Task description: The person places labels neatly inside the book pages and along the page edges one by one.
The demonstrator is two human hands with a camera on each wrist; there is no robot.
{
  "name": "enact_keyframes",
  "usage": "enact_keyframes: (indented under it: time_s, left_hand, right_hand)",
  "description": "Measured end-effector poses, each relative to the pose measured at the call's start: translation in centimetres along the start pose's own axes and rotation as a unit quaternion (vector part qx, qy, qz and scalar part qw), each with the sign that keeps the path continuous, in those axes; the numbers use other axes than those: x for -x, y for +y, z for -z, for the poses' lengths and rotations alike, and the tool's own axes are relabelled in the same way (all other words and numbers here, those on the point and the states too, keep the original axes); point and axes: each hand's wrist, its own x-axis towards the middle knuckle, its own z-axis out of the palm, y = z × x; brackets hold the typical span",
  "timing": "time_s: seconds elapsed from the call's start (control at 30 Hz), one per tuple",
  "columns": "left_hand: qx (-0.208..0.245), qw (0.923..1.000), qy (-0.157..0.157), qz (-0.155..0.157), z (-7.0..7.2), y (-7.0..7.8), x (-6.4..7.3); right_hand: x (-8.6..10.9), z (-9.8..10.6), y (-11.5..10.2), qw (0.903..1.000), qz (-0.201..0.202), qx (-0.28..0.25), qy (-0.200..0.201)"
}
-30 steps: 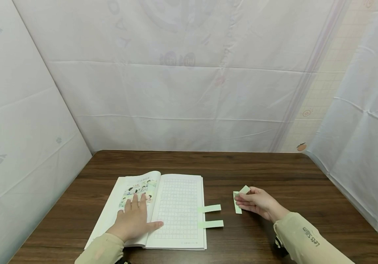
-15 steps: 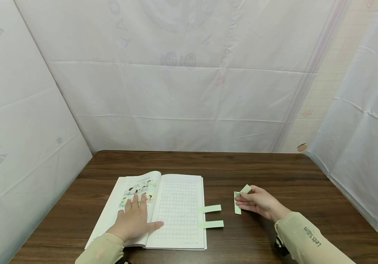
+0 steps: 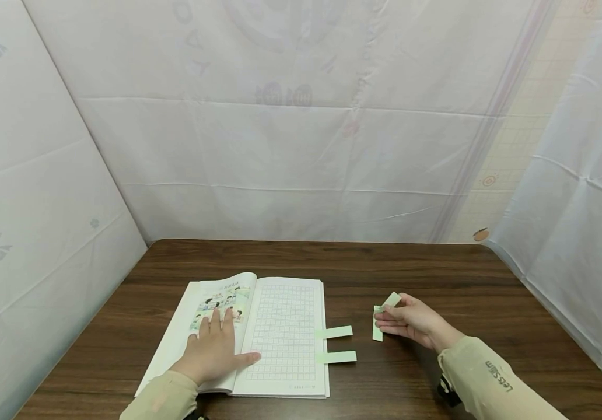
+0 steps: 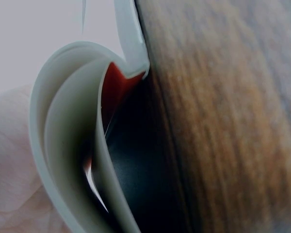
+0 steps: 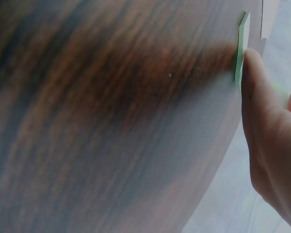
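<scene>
An open book (image 3: 286,338) lies on the table, its left page printed with pictures and its right page ruled in a grid. My left hand (image 3: 213,349) rests on the left page with fingers spread, the thumb reaching over to the grid page. Two pale green sticky notes (image 3: 337,332) stick out from the book's right edge. To the right of them, my right hand (image 3: 417,324) pinches a green sticky note (image 3: 392,299) between thumb and forefinger. Its other fingertips touch a narrow green sticky note pad (image 3: 377,331), also seen edge-on as a thin pad (image 5: 239,53) in the right wrist view.
The dark wood-grain table (image 3: 259,256) has a white patterned cloth (image 3: 301,151) hanging behind it and at both sides. In the left wrist view the book's pages (image 4: 41,121) bulge up near the spine, beside the bare tabletop (image 4: 223,121).
My right hand and the pinched sticky note have shifted very slightly, and the pad under the fingers has turned a little more upright. My left hand and the book have stayed put.
</scene>
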Motion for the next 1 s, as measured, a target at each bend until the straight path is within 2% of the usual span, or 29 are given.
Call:
enact_keyframes:
  time_s: [0.5, 1.0]
  left_hand:
    - [0.006, 1.0, -0.005, 0.003, -0.2, -0.2, -0.1]
    - [0.008, 1.0, -0.002, 0.004, -0.2, -0.2, 0.1]
  right_hand:
    - [-0.3, 0.0, 0.0, 0.9999, -0.002, -0.015, -0.004]
    - [-0.8, -1.8, -1.3, 0.9978, 0.037, 0.053, 0.019]
